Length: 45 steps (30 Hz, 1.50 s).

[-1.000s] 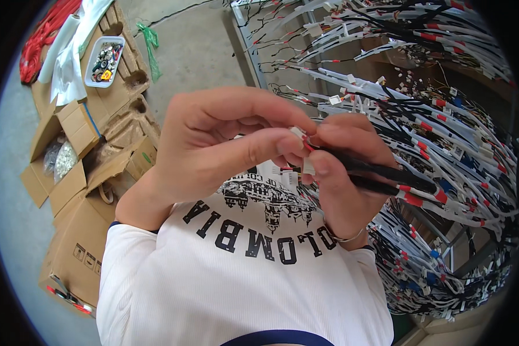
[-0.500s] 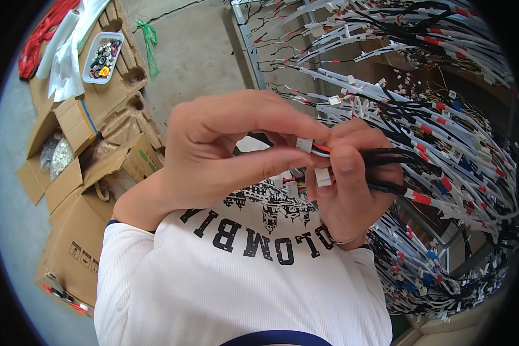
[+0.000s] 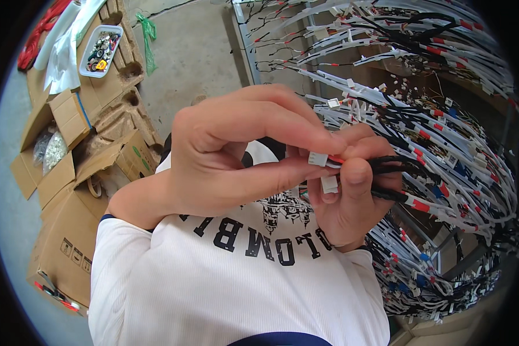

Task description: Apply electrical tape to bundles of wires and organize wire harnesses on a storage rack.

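In front of my chest, my left hand pinches near a small white connector between thumb and fingers. Red, white and dark wires run from its back toward the other hand. My right hand is closed around black-sleeved cables, its thumb pressed over them. A second white connector sticks out beside the right thumb, below the first one. The fingertips of both hands nearly meet, and the left fingertips partly cover the first connector's wires.
On the right, large bundles of white and black cables with red bands hang over a metal frame. At the left are an open cardboard box, a white tray of small parts, and a green plastic bag on the floor.
My left hand and the pinched connector have moved slightly right, closer to the right thumb. The second connector has shifted a little right and down. Both hands keep their holds.
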Each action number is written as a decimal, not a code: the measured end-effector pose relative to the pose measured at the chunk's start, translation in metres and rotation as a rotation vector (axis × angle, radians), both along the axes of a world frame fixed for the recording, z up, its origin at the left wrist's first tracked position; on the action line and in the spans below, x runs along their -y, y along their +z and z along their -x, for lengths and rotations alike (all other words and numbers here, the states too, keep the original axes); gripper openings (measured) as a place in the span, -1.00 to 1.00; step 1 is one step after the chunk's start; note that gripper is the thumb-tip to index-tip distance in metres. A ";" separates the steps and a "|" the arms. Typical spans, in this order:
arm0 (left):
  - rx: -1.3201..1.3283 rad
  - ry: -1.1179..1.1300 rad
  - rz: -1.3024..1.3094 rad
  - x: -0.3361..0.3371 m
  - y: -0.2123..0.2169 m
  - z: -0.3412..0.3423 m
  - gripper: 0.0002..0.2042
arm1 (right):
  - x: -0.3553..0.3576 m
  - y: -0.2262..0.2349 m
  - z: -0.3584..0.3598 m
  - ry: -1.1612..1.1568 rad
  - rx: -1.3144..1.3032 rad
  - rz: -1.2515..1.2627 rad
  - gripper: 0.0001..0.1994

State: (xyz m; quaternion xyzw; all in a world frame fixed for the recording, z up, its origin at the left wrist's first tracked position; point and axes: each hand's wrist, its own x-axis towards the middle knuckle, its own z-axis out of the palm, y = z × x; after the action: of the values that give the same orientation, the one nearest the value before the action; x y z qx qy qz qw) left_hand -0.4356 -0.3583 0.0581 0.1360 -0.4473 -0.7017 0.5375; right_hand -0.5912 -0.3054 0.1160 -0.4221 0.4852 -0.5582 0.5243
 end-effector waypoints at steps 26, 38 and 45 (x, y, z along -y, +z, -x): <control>0.258 0.014 0.033 0.007 0.014 -0.010 -0.69 | -0.001 0.010 0.006 0.039 -0.229 -0.085 -0.85; 0.172 0.074 -0.175 -0.004 0.028 -0.006 -0.68 | 0.004 0.008 0.014 0.157 -0.436 0.111 -0.81; 0.217 0.122 0.372 0.011 0.011 -0.017 -0.83 | 0.012 -0.003 0.015 0.176 -0.412 0.332 -0.74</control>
State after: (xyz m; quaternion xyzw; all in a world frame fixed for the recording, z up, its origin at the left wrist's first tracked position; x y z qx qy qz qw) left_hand -0.4188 -0.3697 0.0686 0.1359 -0.6154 -0.5545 0.5436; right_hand -0.6061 -0.3173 0.1126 -0.6473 0.4450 -0.4847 0.3848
